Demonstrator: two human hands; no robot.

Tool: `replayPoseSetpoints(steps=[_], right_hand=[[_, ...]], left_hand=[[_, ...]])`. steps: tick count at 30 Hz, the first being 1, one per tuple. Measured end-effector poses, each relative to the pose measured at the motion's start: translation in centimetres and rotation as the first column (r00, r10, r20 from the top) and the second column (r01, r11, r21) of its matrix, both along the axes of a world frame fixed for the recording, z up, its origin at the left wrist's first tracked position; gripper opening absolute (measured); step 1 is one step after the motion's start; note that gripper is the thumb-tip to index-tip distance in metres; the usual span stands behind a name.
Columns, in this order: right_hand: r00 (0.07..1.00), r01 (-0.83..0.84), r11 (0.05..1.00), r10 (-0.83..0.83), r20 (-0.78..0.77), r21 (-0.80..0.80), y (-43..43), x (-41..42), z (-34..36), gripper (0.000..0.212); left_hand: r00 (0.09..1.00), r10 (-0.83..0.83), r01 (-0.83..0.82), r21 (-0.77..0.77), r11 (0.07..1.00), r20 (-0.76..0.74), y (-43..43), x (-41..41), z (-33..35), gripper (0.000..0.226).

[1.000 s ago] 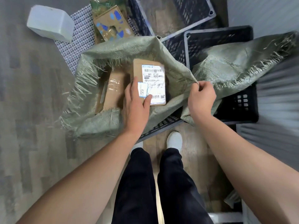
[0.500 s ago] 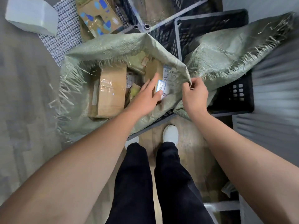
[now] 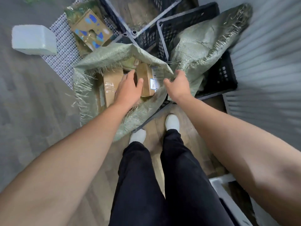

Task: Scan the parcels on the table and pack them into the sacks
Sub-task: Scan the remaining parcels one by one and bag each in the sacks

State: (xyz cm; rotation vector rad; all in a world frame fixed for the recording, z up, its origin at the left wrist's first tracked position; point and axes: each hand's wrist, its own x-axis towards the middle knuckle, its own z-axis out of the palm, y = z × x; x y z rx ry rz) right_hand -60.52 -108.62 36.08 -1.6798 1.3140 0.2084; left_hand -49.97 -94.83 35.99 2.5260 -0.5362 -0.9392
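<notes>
A green woven sack (image 3: 143, 111) lies open in front of my feet. Inside it a brown parcel with a white label (image 3: 147, 82) stands on its edge next to a taped cardboard box (image 3: 110, 85). My left hand (image 3: 128, 90) reaches into the sack mouth with fingers straight, its thumb beside the labelled parcel and nothing in its grasp. My right hand (image 3: 177, 86) grips the sack's right rim and holds it up. A second green sack (image 3: 203, 44) is draped over a black crate (image 3: 226, 77) on the right.
Black plastic crates (image 3: 146, 22) stand behind the sacks. At the back left, a box printed with blue spots (image 3: 91, 30) lies on a white mesh mat (image 3: 61, 51), beside a white block (image 3: 32, 39). A ribbed grey wall (image 3: 268, 62) runs along the right. A pale bin (image 3: 228, 196) is at lower right.
My left hand carried the labelled parcel down into the sack and let go; the parcel now stands on its edge inside. My right hand kept hold of the sack rim.
</notes>
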Motion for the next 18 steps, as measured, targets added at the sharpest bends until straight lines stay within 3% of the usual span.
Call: replayPoseSetpoints(steps=[10,18], right_hand=[[0.939,0.343,0.925,-0.342,0.037,-0.165,1.9,-6.2,14.5,0.056],[0.764,0.645,0.736,-0.625,0.159,-0.207,5.1,-18.7,26.4,0.051]], left_hand=[[0.935,-0.348,0.355,-0.119,0.927,0.075,-3.8,-3.8,13.8,0.056],[0.691,-0.703,0.723,-0.192,0.664,0.168,-6.3,-14.0,24.4,0.057]])
